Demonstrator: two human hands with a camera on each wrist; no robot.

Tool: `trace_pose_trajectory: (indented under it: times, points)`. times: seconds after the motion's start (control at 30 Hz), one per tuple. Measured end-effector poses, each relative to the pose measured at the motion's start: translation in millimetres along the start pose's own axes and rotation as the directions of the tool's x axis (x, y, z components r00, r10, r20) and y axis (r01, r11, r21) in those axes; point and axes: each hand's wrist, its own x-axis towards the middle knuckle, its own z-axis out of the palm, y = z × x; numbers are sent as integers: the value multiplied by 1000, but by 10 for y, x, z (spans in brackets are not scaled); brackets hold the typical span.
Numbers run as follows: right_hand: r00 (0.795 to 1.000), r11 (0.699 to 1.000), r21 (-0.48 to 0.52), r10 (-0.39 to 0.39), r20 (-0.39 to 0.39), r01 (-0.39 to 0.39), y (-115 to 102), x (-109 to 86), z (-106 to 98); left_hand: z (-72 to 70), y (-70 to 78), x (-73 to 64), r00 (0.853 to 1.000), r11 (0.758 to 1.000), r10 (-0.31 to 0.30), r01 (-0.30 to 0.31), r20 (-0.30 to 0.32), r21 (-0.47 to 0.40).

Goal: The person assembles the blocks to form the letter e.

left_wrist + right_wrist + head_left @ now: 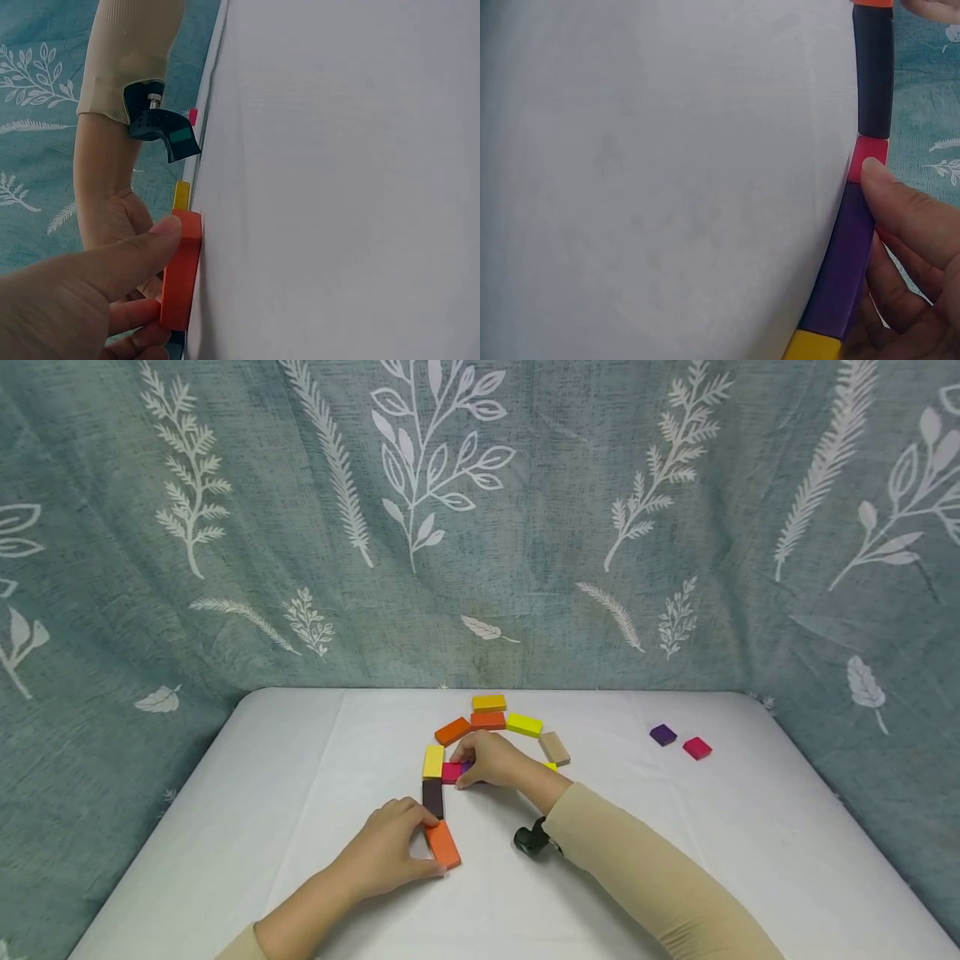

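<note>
My left hand [390,843] grips an orange block [442,845] lengthwise, thumb at its near end and fingertips at its far end. Just beyond that block lies a black block [432,799], then a pale yellow block [433,762]. My right hand [491,760] pinches a pinkish-red block [866,159], its thumb on the near side. A purple block [838,259] lines up with the red one, followed by a yellow block [815,346]. From above, my right hand hides much of this row.
A curve of blocks continues at the back: a dark orange block [452,731], a red-orange block [487,721], a bright yellow block [524,724] and a tan block [555,748]. A golden yellow block [489,702] lies behind. Off right are a purple piece [663,735] and a red piece [697,748].
</note>
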Motion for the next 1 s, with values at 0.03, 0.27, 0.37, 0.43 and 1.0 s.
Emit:
trace_pose_trajectory:
  times: [0.03,0.27,0.37,0.43,1.0]
  points:
    - [1000,1000,2,1,0,-1,-2,1,1,3,6,1,1000,1000,-2,2,-4,2]
    - [1000,1000,5,-2,-2,2,0,7,5,4,62,-4,1000,1000,-21,21,-23,0]
    - [1000,1000,5,-6,0,6,0,7,4,1,84,-4,999,1000,-31,31,-22,2]
    - [1000,1000,4,-10,0,10,-1,4,4,0,96,-2,999,999,-38,38,-21,3]
    - [999,999,-12,-39,3,40,-9,-16,-16,38,100,2,998,999,-51,51,-47,11]
